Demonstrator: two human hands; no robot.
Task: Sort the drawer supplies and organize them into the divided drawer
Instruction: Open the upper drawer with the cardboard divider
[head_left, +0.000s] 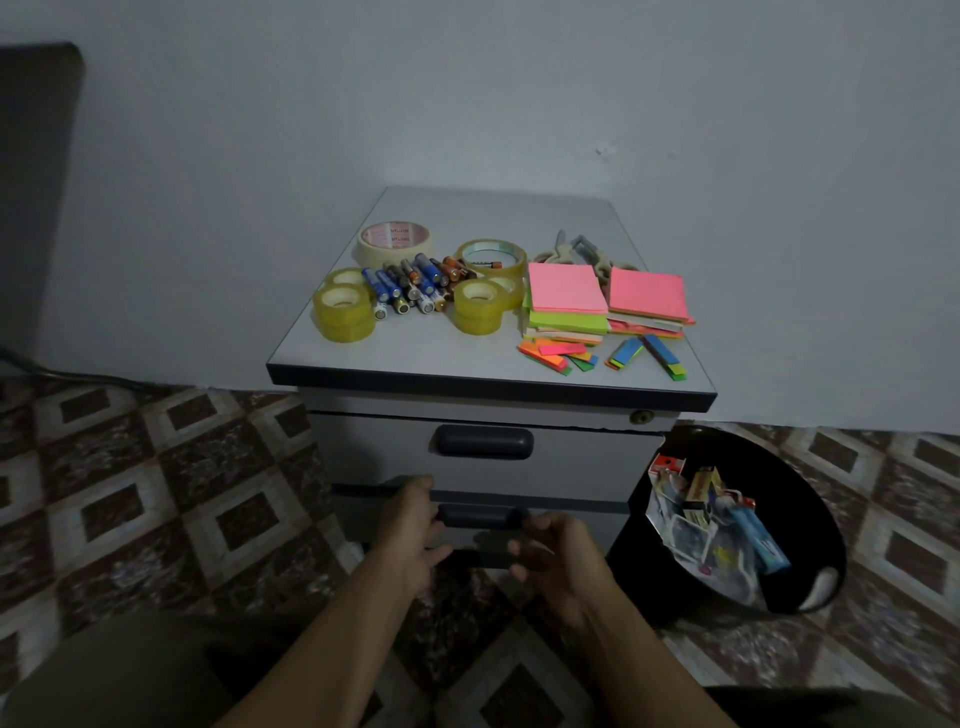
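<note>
While my left hand (410, 530) and right hand (558, 558) hang before the lower drawer handle (480, 516), fingers loosely curled, slightly spread, pinching nothing, the upper drawer (571, 462) is shut. On the cabinet top (441, 358), tape rolls (344, 312) and batteries (410, 286) fill the left half, sticky notes (569, 299) the right, and page flags (558, 356) lie near the front edge. I see a black bin (810, 499) just beside the cabinet's right side.

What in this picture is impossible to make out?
Head view only:
- Inside of both drawers: hidden by closed drawer fronts.
- Scissors: partly hidden behind pink sticky notes.
- Batteries: labels too small.
- Bin: contents jumbled, dim.
</note>
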